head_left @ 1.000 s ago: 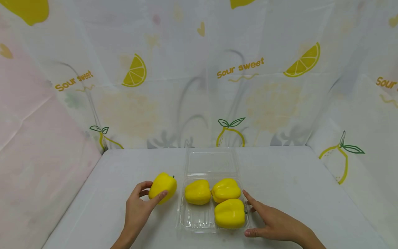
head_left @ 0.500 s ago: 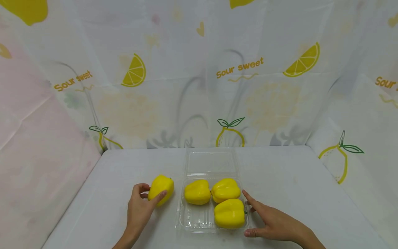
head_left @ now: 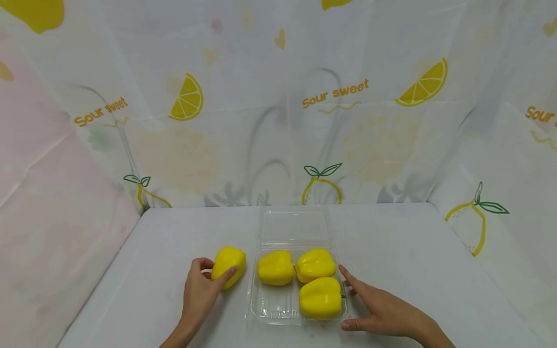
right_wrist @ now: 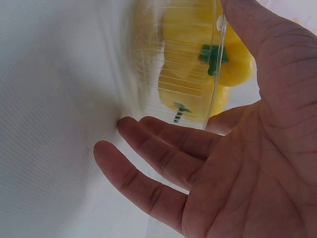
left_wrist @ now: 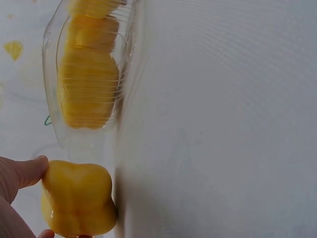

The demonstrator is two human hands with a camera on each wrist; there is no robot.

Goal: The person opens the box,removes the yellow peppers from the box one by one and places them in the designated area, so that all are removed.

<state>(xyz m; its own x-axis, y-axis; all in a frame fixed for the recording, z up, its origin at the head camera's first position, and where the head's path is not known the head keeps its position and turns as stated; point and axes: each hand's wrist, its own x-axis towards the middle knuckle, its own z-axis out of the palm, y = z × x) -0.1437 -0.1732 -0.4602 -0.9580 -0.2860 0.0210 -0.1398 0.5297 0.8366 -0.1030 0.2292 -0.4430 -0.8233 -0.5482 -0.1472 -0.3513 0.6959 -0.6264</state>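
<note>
My left hand (head_left: pixel 201 292) grips a yellow bell pepper (head_left: pixel 228 267), thumb on the near side and fingers curled round the far side. In the left wrist view this bell pepper (left_wrist: pixel 79 198) is low over the white table, beside the container. A clear plastic clamshell container (head_left: pixel 274 316) lies with its lid up at the back. Inside it are three more bell peppers: one back left (head_left: pixel 276 267), one back right (head_left: pixel 315 265), one front right (head_left: pixel 320 297). My right hand (head_left: pixel 380 309) is at the container's right side, fingers spread and loosely extended, with the thumb near its front corner.
The clear lid (head_left: pixel 296 226) leans back behind the container. A white table (head_left: pixel 404 251) spreads out on both sides. Behind it hangs a pale curtain (head_left: pixel 270 145) printed with lemons.
My left hand has shifted slightly right and toward me with the bell pepper, which now sits a little lower and is turned somewhat. The right hand and the container stay in place.
</note>
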